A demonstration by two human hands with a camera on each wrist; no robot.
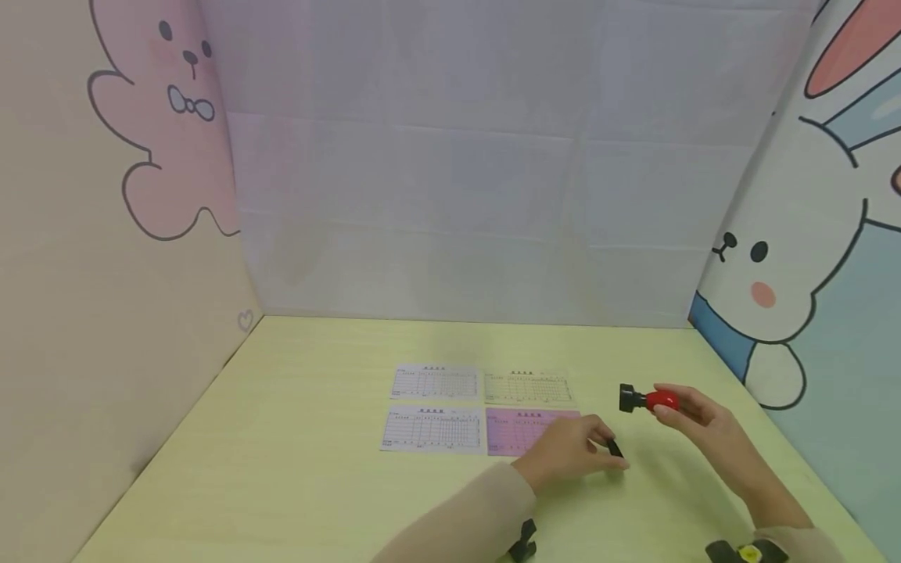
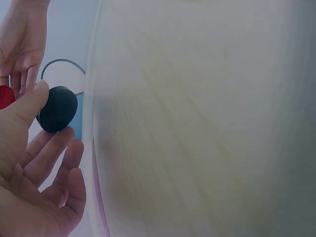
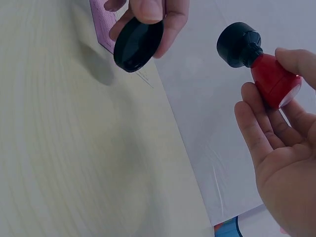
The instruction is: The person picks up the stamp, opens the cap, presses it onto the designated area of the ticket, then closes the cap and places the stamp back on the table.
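My left hand (image 1: 563,450) pinches a round black cap (image 1: 615,448) between thumb and fingers, held over the table. In the right wrist view the hollow inside of the cap (image 3: 140,45) shows. My right hand (image 1: 721,438) grips the red handle of a stamp (image 3: 272,79), whose round black head points left, toward the other hand. The cap and the stamp are apart. Part of the pink form (image 1: 510,426) is hidden behind my left hand.
Two white forms (image 1: 435,383) (image 1: 432,430) and a pale yellow form (image 1: 528,387) lie with the pink one in a two-by-two block on the yellow table (image 1: 281,469). A white sheet (image 1: 450,195) hangs behind; cartoon-printed walls stand at both sides.
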